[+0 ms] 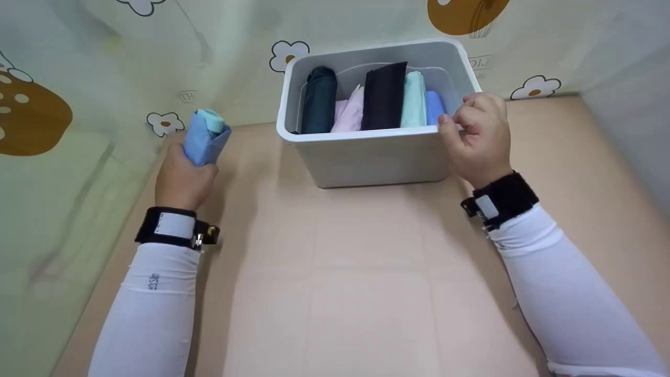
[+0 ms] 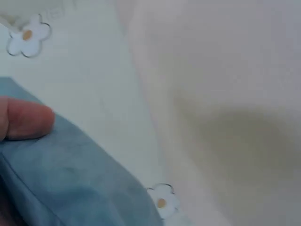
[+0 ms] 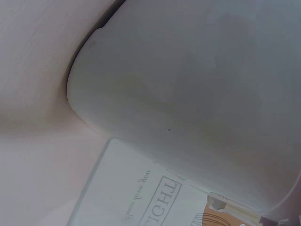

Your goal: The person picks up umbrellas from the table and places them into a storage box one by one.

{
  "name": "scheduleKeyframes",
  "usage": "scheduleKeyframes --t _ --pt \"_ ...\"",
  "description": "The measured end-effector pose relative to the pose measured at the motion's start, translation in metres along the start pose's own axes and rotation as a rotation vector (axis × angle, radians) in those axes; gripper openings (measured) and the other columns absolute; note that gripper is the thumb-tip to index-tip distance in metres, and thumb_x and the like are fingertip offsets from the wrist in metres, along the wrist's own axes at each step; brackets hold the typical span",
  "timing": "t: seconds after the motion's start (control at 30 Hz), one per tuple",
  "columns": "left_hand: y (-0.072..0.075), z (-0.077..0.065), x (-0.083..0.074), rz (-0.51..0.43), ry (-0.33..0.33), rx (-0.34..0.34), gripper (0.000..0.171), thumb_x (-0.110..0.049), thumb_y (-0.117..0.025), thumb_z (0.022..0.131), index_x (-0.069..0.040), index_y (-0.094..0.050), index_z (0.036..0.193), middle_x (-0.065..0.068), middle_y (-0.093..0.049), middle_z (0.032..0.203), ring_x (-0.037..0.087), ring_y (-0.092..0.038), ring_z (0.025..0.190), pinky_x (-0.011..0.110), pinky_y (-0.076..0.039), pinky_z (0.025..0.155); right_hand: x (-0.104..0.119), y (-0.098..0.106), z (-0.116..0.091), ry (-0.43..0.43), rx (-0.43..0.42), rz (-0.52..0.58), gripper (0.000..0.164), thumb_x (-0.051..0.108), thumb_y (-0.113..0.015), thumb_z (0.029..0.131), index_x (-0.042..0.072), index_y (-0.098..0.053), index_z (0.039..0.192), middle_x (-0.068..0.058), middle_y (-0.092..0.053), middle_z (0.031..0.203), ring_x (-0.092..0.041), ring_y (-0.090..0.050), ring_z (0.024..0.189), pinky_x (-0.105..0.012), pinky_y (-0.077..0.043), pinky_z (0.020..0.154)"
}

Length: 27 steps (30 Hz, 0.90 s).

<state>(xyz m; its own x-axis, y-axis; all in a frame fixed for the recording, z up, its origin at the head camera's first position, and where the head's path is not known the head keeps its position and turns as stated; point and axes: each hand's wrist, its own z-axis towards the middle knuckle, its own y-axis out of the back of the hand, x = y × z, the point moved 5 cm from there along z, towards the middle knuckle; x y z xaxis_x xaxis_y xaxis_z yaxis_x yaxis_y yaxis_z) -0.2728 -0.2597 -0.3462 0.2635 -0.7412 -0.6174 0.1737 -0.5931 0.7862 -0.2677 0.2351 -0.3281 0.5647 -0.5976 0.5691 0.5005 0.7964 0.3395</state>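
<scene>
My left hand [image 1: 184,178] grips a folded light-blue cloth [image 1: 203,140], holding it upright to the left of the bin. A mint-green roll shows at the cloth's top. In the left wrist view one finger [image 2: 29,118] lies across the blue cloth [image 2: 80,174]. At the front right corner of a light-grey bin [image 1: 374,162], my right hand [image 1: 480,137] holds the rim with curled fingers. Inside stand a dark green roll [image 1: 320,99], a pale pink piece [image 1: 349,112], a black folded piece [image 1: 384,97], a mint-green one [image 1: 414,99] and a blue one [image 1: 434,107].
The bin stands at the back of a pale tan table [image 1: 366,293]. Behind and to the left hangs a pale sheet [image 1: 225,63] printed with flowers and brown shapes. A greyish-white surface [image 1: 628,104] borders the right side. The right wrist view is mostly the bin's wall [image 3: 188,94].
</scene>
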Motion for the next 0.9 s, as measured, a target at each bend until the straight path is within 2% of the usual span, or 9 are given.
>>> scheduleKeyframes --t 0.13,0.2,0.4,0.7,0.8,0.87,0.9 --pt "0.002 -0.007 -0.019 -0.073 -0.080 -0.086 0.069 -0.025 -0.061 0.097 -0.001 -0.031 0.155 0.025 -0.051 0.152 0.042 -0.054 0.133 0.063 -0.043 0.113 0.000 0.000 0.000 0.007 -0.009 0.017 0.040 0.020 -0.066 0.089 -0.002 -0.055 0.057 -0.012 -0.051 0.077 -0.038 -0.055 0.111 -0.042 -0.037 0.107" --pt "0.002 -0.011 -0.030 -0.100 -0.134 -0.125 0.066 -0.024 -0.062 0.099 0.001 -0.034 0.154 0.024 -0.051 0.150 0.041 -0.053 0.133 0.061 -0.042 0.115 0.000 0.000 0.000 0.011 -0.003 0.011 0.040 0.020 -0.066 0.089 -0.003 -0.055 0.058 -0.012 -0.050 0.077 -0.039 -0.054 0.111 -0.042 -0.037 0.107" --pt "-0.001 -0.022 -0.067 -0.137 -0.330 -0.211 0.052 -0.007 -0.066 0.095 0.005 -0.048 0.143 0.024 -0.056 0.141 0.038 -0.053 0.133 0.054 -0.038 0.119 0.001 -0.001 0.000 0.015 0.009 -0.009 0.040 0.021 -0.064 0.090 -0.003 -0.056 0.060 -0.017 -0.052 0.078 -0.040 -0.054 0.112 -0.044 -0.038 0.106" --pt "-0.019 -0.037 -0.117 -0.104 -0.549 -0.190 0.047 0.014 -0.059 0.089 0.000 -0.056 0.134 0.019 -0.057 0.137 0.036 -0.047 0.129 0.049 -0.040 0.113 0.000 -0.001 0.000 0.016 0.039 -0.050 0.042 0.024 -0.063 0.093 -0.005 -0.057 0.063 -0.021 -0.053 0.082 -0.043 -0.053 0.115 -0.048 -0.038 0.104" --pt "-0.026 -0.039 -0.130 -0.096 -0.579 -0.160 0.052 0.019 -0.055 0.087 -0.003 -0.056 0.133 0.016 -0.054 0.147 0.035 -0.042 0.143 0.050 -0.034 0.123 -0.001 -0.001 0.000 0.009 0.033 -0.046 0.042 0.024 -0.064 0.092 -0.005 -0.058 0.062 -0.020 -0.053 0.081 -0.042 -0.053 0.114 -0.047 -0.038 0.105" --pt "-0.029 -0.040 -0.137 -0.080 -0.578 -0.135 0.056 0.021 -0.052 0.086 -0.006 -0.056 0.134 0.013 -0.048 0.157 0.035 -0.033 0.155 0.053 -0.026 0.128 0.000 -0.001 0.000 0.003 0.026 -0.037 0.042 0.024 -0.064 0.092 -0.004 -0.058 0.062 -0.019 -0.053 0.081 -0.041 -0.053 0.114 -0.046 -0.038 0.104" --pt "-0.031 -0.040 -0.140 -0.068 -0.590 -0.131 0.056 0.022 -0.052 0.085 -0.006 -0.057 0.133 0.014 -0.048 0.157 0.036 -0.033 0.155 0.054 -0.027 0.128 0.000 -0.001 0.000 0.000 0.020 -0.027 0.041 0.024 -0.064 0.091 -0.004 -0.057 0.061 -0.018 -0.053 0.080 -0.040 -0.054 0.113 -0.045 -0.038 0.105"
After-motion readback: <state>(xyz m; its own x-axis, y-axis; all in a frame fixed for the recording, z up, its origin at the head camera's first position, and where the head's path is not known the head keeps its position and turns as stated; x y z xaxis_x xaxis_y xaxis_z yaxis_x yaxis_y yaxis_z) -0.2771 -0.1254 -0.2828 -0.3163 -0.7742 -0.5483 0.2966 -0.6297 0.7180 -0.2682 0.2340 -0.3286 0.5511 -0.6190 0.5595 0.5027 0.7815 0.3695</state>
